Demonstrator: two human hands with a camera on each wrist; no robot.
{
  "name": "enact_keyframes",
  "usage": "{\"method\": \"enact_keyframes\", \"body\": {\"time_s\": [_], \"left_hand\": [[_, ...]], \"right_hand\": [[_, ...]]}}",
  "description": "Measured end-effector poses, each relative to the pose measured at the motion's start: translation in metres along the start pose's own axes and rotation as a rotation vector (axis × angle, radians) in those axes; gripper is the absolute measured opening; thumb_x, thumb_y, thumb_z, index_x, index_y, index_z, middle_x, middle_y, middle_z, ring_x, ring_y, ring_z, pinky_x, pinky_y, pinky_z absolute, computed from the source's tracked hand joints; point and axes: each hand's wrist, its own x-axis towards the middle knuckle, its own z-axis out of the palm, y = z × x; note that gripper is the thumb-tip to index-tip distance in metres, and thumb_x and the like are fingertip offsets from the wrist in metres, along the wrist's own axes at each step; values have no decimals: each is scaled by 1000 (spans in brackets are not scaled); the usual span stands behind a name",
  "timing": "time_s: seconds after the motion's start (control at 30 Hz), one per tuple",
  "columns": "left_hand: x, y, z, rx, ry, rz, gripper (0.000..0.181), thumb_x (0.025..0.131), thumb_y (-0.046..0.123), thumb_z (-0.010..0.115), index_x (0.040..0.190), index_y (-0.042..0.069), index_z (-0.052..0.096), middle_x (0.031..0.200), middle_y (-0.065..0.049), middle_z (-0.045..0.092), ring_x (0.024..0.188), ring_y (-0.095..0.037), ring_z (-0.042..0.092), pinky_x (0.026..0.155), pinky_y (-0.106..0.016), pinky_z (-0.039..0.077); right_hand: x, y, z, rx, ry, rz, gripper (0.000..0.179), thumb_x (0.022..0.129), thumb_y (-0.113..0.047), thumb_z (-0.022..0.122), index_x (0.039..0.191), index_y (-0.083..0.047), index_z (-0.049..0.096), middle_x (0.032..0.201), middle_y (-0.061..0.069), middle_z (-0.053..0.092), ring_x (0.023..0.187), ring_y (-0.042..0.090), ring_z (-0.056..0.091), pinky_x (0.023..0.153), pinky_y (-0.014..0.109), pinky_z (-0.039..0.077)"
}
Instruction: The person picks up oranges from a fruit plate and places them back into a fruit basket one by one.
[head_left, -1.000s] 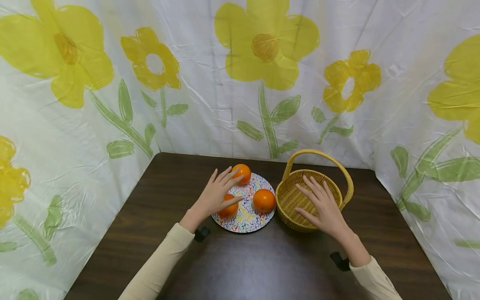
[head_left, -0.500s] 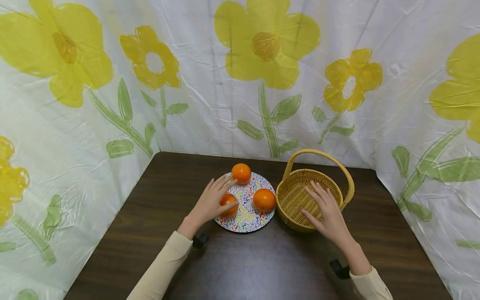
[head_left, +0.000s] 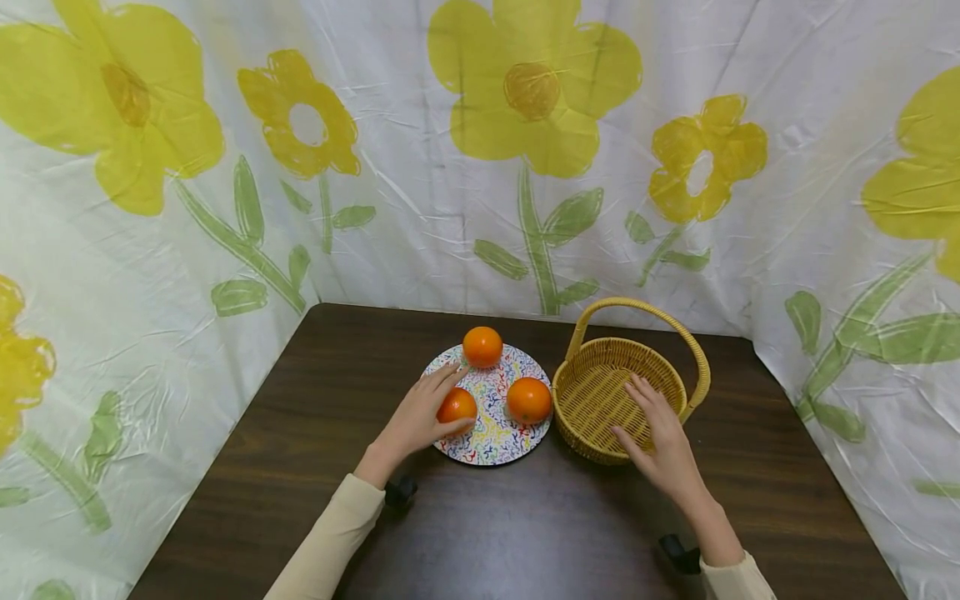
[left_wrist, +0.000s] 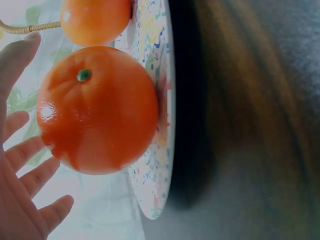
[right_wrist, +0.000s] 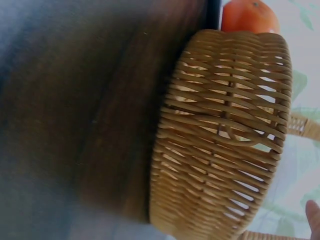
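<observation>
Head view and left wrist view together show the nearest orange (head_left: pixel 457 406) at the lower left of a patterned plate (head_left: pixel 491 452), near the centre of the head frame. It is nearly round, so no long axis can be made out; its green stem end (left_wrist: pixel 84 75) is turned toward the upper left of the left wrist frame. The orange is partly covered by the left hand (head_left: pixel 417 419), whose fingers are extended and spread, with the thumb held apart along the fruit's lower edge; whether the skin is touched cannot be told. On the same plate, a rear orange (head_left: pixel 482 347) is seen at the top and a right-hand orange (head_left: pixel 528 400) at the right edge.

Just right of the plate, a wicker basket (head_left: pixel 581 442) is set upright, its arched handle (head_left: pixel 643 305) running from upper left to lower right. Its lower right rim is overlapped by the right hand (head_left: pixel 663 450), with fingers straight and pointed to the upper left, the thumb apart; contact cannot be judged. Plate and basket are borne by a dark wooden table (head_left: pixel 487 533), backed by a flowered curtain (head_left: pixel 405 150).
</observation>
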Motion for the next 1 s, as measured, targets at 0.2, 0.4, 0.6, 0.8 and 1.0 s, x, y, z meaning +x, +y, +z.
{"method": "enact_keyframes", "body": {"time_s": [0.2, 0.4, 0.6, 0.8, 1.0], "left_hand": [[-6, -1, 4, -42, -37, -58, 81, 76, 51, 70, 143, 19, 37, 146, -7, 36, 130, -28, 39, 104, -48, 35], [-11, -1, 7, -82, -35, -63, 85, 73, 45, 75, 143, 18, 37, 148, -6, 34, 130, -28, 39, 102, -47, 37], [-16, -2, 13, -105, -42, -104, 85, 72, 44, 76, 143, 20, 37, 147, -4, 34, 129, -26, 40, 98, -48, 41], [-18, -5, 17, -131, -46, -131, 82, 73, 42, 77, 142, 20, 38, 145, -5, 37, 127, -28, 41, 96, -49, 43], [-16, -8, 19, -151, -28, -125, 78, 73, 38, 77, 139, 15, 42, 136, -6, 45, 118, -27, 48, 96, -47, 44]], "right_hand": [[-9, -2, 0, 39, 23, 10, 62, 91, -44, 53, 133, 2, 47, 139, 21, 43, 134, 31, 33, 113, 25, 17], [-17, -1, -1, 65, 50, 32, 61, 91, -41, 55, 132, 3, 48, 136, 24, 44, 133, 32, 33, 112, 22, 20], [-26, -2, -3, 61, 47, 68, 59, 91, -40, 55, 131, 3, 48, 135, 25, 44, 134, 29, 33, 111, 19, 20], [-34, -1, -6, 62, 55, 106, 56, 90, -35, 59, 131, 2, 49, 135, 24, 44, 131, 33, 35, 108, 16, 21], [-40, 0, -7, 62, 92, 118, 54, 90, -33, 60, 130, 2, 50, 134, 22, 46, 125, 35, 39, 106, 15, 23]]}}
